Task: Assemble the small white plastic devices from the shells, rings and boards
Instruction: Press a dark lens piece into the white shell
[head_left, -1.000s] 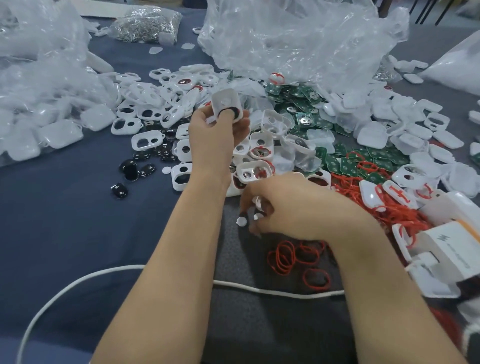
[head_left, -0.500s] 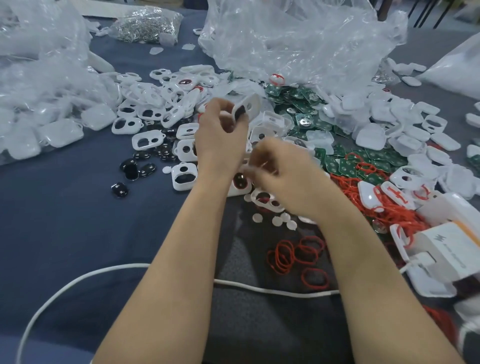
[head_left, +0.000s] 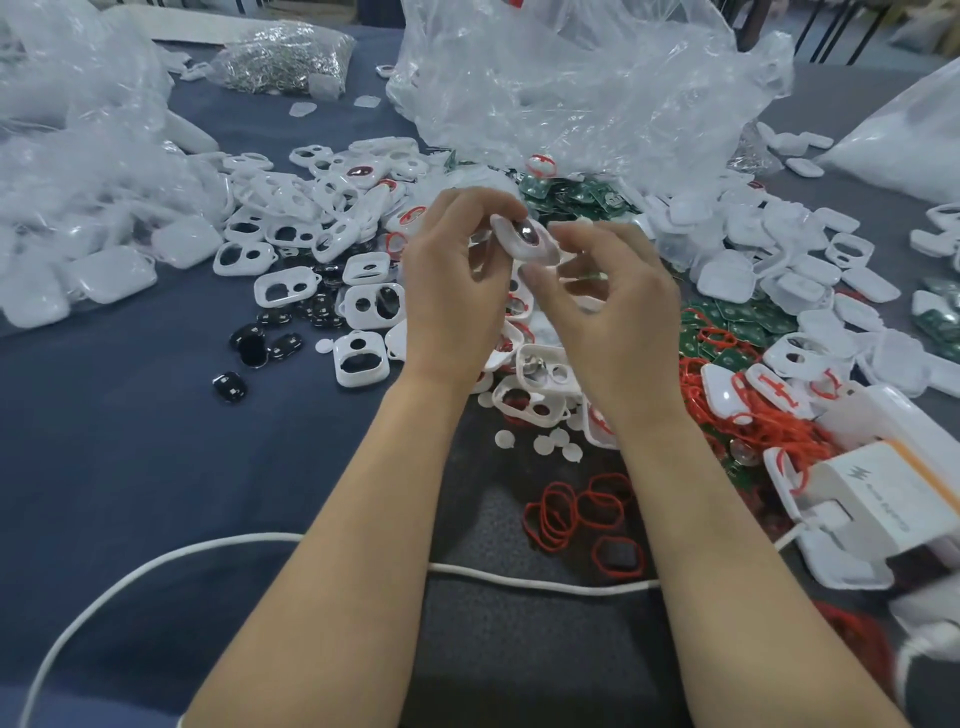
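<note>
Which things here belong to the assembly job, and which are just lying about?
Job in hand:
- left hand gripping the held shell
- right hand
- loose shells
- red rings
- green boards
- black inserts

Lying about:
- white cable
- white box
- clear plastic bag

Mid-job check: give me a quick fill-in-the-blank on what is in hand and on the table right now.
1. The left hand pinches a shell made of ___ plastic.
2. The loose rings lying nearest the camera are ___.
3. The circuit boards heaped farther back are ___.
Missing words: white; red; green.
</note>
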